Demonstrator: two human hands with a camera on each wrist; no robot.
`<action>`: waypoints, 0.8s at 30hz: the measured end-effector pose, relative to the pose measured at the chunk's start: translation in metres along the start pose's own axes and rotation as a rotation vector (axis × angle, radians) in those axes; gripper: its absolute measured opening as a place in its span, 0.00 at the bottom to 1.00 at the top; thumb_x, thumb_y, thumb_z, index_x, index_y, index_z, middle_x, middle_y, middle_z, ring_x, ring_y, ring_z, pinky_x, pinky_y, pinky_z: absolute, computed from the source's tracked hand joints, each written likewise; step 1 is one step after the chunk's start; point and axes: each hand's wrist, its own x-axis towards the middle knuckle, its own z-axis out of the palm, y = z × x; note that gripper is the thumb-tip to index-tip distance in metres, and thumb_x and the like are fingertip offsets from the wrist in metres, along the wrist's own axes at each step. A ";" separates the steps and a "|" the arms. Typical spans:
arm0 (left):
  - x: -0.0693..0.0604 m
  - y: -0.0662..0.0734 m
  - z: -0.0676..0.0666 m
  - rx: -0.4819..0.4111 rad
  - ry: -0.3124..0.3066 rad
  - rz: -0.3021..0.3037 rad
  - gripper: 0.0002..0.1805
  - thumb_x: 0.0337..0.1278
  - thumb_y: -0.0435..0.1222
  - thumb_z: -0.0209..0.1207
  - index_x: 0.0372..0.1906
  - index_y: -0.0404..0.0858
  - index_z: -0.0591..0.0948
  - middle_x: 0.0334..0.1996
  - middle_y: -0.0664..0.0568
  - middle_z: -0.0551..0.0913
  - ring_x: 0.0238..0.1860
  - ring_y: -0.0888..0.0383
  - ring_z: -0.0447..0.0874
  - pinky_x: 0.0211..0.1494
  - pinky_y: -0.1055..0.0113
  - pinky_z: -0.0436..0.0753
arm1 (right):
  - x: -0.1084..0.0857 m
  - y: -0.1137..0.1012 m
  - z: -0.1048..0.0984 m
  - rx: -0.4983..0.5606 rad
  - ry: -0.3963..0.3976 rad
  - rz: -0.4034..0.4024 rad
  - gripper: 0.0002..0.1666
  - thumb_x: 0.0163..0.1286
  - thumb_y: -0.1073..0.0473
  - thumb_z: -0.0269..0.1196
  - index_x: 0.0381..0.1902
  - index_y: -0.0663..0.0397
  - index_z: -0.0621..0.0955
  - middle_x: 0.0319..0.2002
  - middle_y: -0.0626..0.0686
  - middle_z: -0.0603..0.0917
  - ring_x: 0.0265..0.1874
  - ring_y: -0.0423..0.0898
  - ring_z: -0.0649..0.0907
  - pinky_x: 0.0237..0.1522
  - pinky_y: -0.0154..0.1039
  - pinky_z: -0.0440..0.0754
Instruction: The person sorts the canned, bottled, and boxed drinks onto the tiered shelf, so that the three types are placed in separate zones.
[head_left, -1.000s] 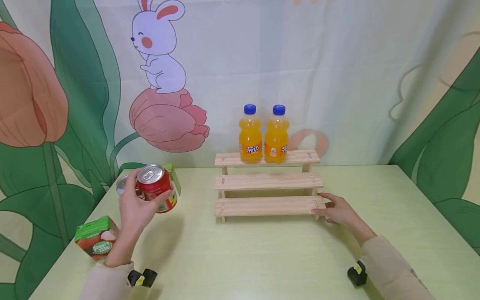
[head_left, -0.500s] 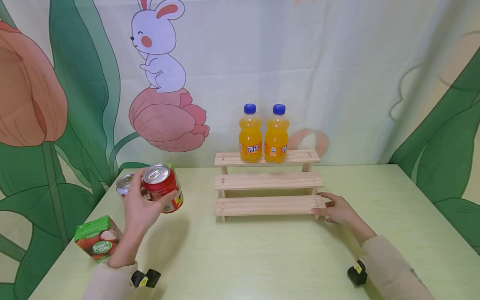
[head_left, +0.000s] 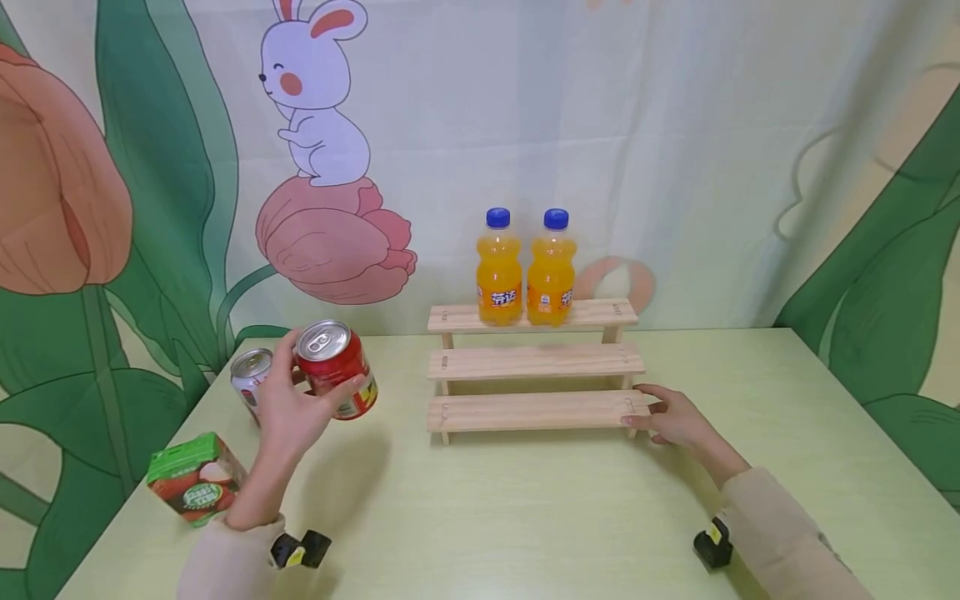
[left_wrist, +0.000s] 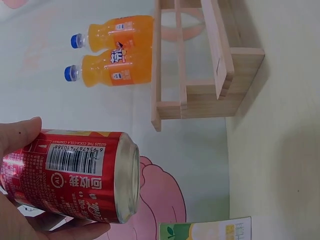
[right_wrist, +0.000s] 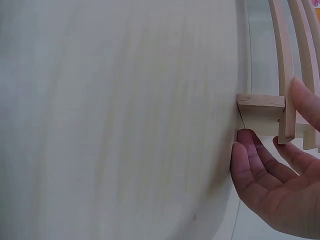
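Observation:
My left hand (head_left: 288, 417) grips a red Coca-Cola can (head_left: 337, 375) around its side and holds it above the table, its top tilted slightly. In the left wrist view the can (left_wrist: 75, 172) shows its barcode, with thumb and fingers on opposite sides. My right hand (head_left: 678, 421) holds the right end of the lowest plank of a three-step wooden rack (head_left: 536, 411). In the right wrist view the thumb lies on the plank (right_wrist: 285, 70) and the fingers curl at its end. Two orange soda bottles (head_left: 499, 283) with blue caps stand on the top step.
A silver-topped can (head_left: 250, 375) stands behind my left hand. Near my left forearm sits a green-and-red juice box (head_left: 197, 479). Part of another carton (left_wrist: 207, 231) shows in the left wrist view. A printed curtain (head_left: 450, 150) hangs behind the table (head_left: 525, 517).
My left hand has carried the red can a little to the right, uncovering more of the silver-topped can. The right hand and the rack have stayed in place.

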 end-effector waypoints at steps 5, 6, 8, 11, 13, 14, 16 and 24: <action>0.005 -0.006 0.008 -0.021 -0.002 0.038 0.40 0.42 0.42 0.68 0.63 0.45 0.62 0.56 0.46 0.70 0.55 0.48 0.66 0.48 0.49 0.75 | -0.001 -0.002 0.000 -0.012 -0.003 -0.003 0.45 0.58 0.55 0.65 0.65 0.69 0.58 0.47 0.69 0.74 0.31 0.45 0.76 0.27 0.38 0.77; 0.006 -0.008 0.010 -0.024 -0.003 0.046 0.40 0.42 0.43 0.68 0.63 0.46 0.63 0.56 0.47 0.70 0.54 0.47 0.66 0.47 0.48 0.75 | -0.001 -0.002 0.000 -0.014 -0.003 0.000 0.45 0.58 0.55 0.66 0.65 0.69 0.58 0.47 0.69 0.74 0.31 0.45 0.76 0.27 0.38 0.77; 0.010 -0.019 0.015 -0.047 -0.003 0.059 0.40 0.40 0.44 0.70 0.62 0.48 0.64 0.55 0.47 0.70 0.53 0.47 0.66 0.45 0.51 0.77 | -0.002 -0.003 0.000 -0.019 -0.003 0.004 0.45 0.58 0.55 0.66 0.65 0.69 0.58 0.48 0.69 0.74 0.31 0.45 0.76 0.27 0.38 0.77; 0.011 -0.019 0.019 -0.065 -0.010 0.070 0.40 0.38 0.46 0.70 0.61 0.50 0.65 0.54 0.49 0.72 0.52 0.48 0.67 0.43 0.52 0.77 | -0.001 -0.004 0.000 -0.017 -0.002 0.011 0.45 0.58 0.55 0.66 0.65 0.68 0.58 0.47 0.68 0.74 0.31 0.46 0.75 0.27 0.38 0.77; 0.008 -0.011 0.020 -0.072 -0.033 0.068 0.39 0.39 0.48 0.69 0.60 0.51 0.65 0.54 0.49 0.71 0.51 0.47 0.68 0.45 0.48 0.76 | -0.001 -0.004 0.000 -0.015 -0.002 0.011 0.44 0.58 0.55 0.66 0.65 0.68 0.58 0.46 0.67 0.74 0.31 0.46 0.75 0.27 0.38 0.77; 0.008 -0.009 0.021 -0.074 -0.038 0.072 0.39 0.39 0.48 0.69 0.60 0.52 0.65 0.54 0.50 0.71 0.51 0.48 0.68 0.44 0.48 0.76 | -0.001 -0.004 0.000 -0.013 -0.001 0.010 0.44 0.58 0.55 0.66 0.65 0.68 0.59 0.46 0.67 0.75 0.31 0.46 0.75 0.27 0.38 0.77; 0.006 -0.003 0.023 -0.072 -0.045 0.072 0.39 0.39 0.49 0.69 0.60 0.52 0.65 0.54 0.49 0.72 0.50 0.47 0.68 0.44 0.48 0.76 | -0.001 -0.004 0.000 -0.011 0.000 0.010 0.44 0.58 0.56 0.66 0.65 0.68 0.59 0.45 0.66 0.75 0.30 0.47 0.75 0.27 0.38 0.77; 0.004 0.016 0.028 -0.047 -0.074 0.051 0.38 0.41 0.39 0.69 0.60 0.45 0.65 0.53 0.46 0.73 0.50 0.47 0.71 0.47 0.48 0.75 | -0.001 -0.004 -0.001 -0.004 0.000 0.012 0.44 0.58 0.55 0.66 0.64 0.68 0.59 0.45 0.66 0.75 0.31 0.46 0.75 0.27 0.39 0.77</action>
